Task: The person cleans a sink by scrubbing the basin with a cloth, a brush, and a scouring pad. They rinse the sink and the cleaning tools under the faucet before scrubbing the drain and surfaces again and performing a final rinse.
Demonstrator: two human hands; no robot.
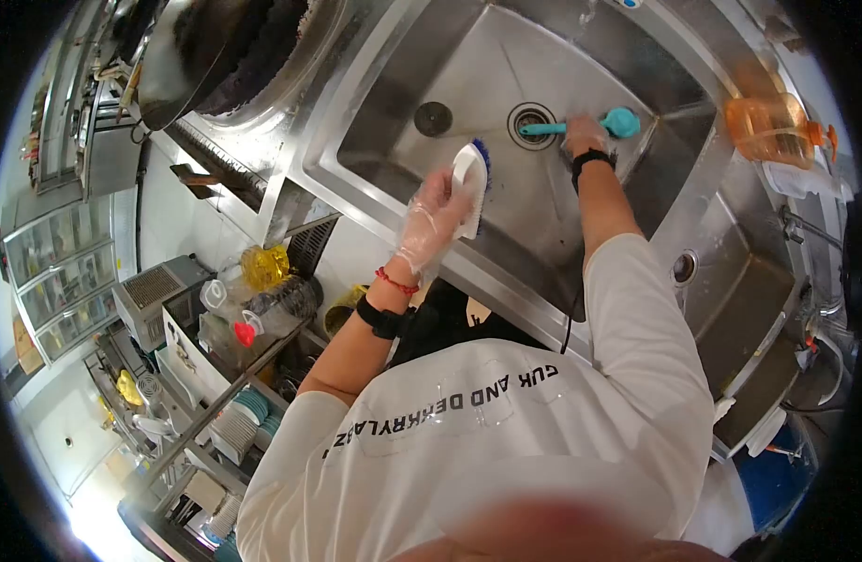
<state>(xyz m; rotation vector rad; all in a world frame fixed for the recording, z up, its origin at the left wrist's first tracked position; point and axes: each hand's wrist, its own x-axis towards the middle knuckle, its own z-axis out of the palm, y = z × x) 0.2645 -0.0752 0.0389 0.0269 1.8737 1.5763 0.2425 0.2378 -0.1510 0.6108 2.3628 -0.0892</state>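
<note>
My left hand [433,220], in a clear plastic glove, is closed on a white scrubbing brush [470,178] with blue bristles, above the front edge of the steel sink [492,70]. Further right, my right hand [586,136], also gloved, is wrapped round a turquoise tool [622,122] low in the same basin. The tool's round end points right, and its handle reaches left over the drain [532,125]. A dark round stopper [433,119] lies on the basin floor to the left.
A large blackened wok [201,56] stands at the upper left. An orange bottle [768,129] is on the right rim, beside a second basin [740,281]. Lower left are plastic jugs [262,269], a grey appliance [155,286] and stacked plates [236,431]. A blue bin [782,478] stands lower right.
</note>
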